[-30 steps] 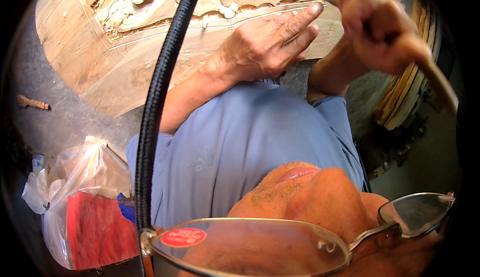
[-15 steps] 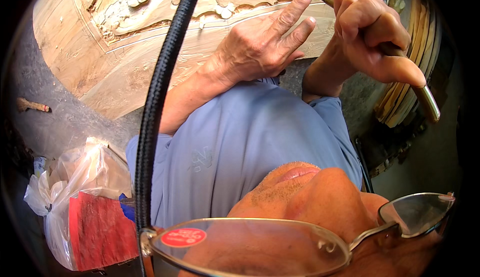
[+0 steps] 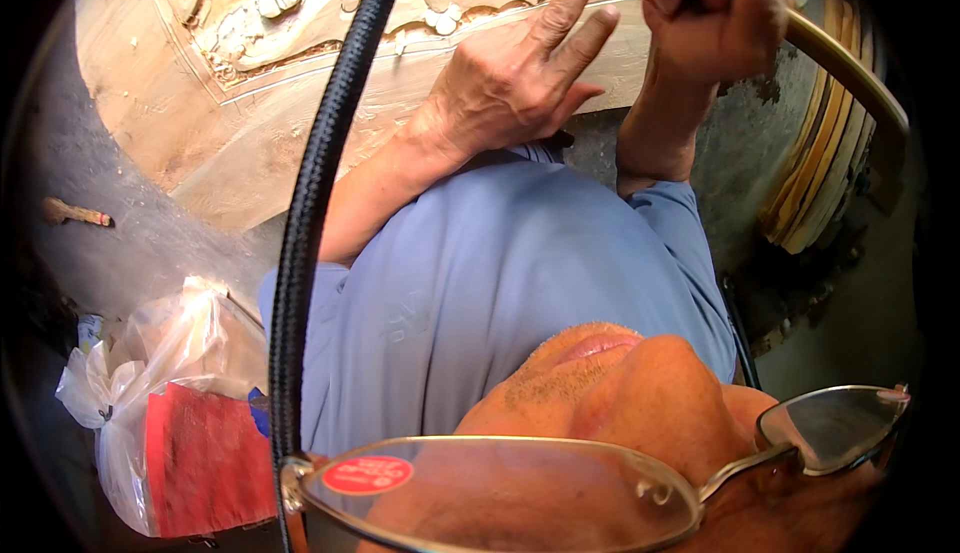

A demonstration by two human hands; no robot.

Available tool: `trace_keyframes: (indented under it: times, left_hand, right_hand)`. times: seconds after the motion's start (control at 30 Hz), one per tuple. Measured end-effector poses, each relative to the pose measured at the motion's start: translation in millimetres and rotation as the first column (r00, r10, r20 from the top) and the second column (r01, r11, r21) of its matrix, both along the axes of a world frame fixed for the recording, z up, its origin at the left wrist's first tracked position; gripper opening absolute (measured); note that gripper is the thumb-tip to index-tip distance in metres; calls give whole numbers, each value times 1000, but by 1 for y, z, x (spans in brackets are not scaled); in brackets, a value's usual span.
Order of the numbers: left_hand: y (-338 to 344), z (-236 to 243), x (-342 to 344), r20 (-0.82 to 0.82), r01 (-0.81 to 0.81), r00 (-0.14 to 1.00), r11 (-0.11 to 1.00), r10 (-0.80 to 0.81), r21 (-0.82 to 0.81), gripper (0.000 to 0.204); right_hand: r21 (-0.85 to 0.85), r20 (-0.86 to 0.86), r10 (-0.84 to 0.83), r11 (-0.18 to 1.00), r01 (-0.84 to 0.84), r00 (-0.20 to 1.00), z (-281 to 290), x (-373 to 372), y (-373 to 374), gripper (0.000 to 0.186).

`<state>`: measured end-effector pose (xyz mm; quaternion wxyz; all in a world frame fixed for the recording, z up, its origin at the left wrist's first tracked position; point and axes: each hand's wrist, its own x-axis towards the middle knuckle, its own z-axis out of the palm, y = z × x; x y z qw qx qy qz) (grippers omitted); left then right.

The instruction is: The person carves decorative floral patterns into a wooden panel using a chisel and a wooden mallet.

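Toward one o'clock, the right hand's grip (image 3: 710, 13) is clamped on a curved-looking tool (image 3: 850, 68) reaching two o'clock; at twelve, the left hand's grip (image 3: 510, 83) spreads its fingers apart; the carved wooden panel (image 3: 270, 118) lies toward eleven.

A red oval sticker (image 3: 367, 474) stands on the left part of the near lens (image 3: 540, 498) of the glasses, close to the frame's left hinge. It bears pale print in a few short lines, the middle one largest, seen upside down from here. On the left of the shirt (image 3: 560, 243) is a faint outlined mark (image 3: 405, 316), like letters, too blurred to make out. At far left, beside the bag (image 3: 190, 328), a small pale pack (image 3: 90, 330) shows coloured print too small to read.
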<state>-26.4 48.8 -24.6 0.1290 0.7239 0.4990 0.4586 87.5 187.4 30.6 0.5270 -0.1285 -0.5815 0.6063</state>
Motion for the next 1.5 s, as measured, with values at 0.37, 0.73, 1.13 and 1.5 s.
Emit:
trace_keyframes:
  times: [0.37, 0.73, 1.13, 1.5]
  left_hand:
    - [-1, -1, 23, -86, -5, 996, 996, 13, 87, 64]
    - [6, -25, 18, -189, -65, 979, 994, 81, 87, 40]
    - [1, -24, 23, -222, -115, 968, 993, 115, 15, 27]
    - [2, -20, 25, -199, -106, 975, 994, 99, -24, 26]
  right_hand:
    - [268, -75, -495, 826, 496, 865, -15, 61, -63, 81]
    - [-127, 468, -315, 901, 416, 826, -49, 108, -135, 59]
    - [-222, 486, -268, 883, 414, 832, -48, 111, -133, 42]
    - [-203, 498, -278, 884, 422, 822, -43, 113, -125, 39]
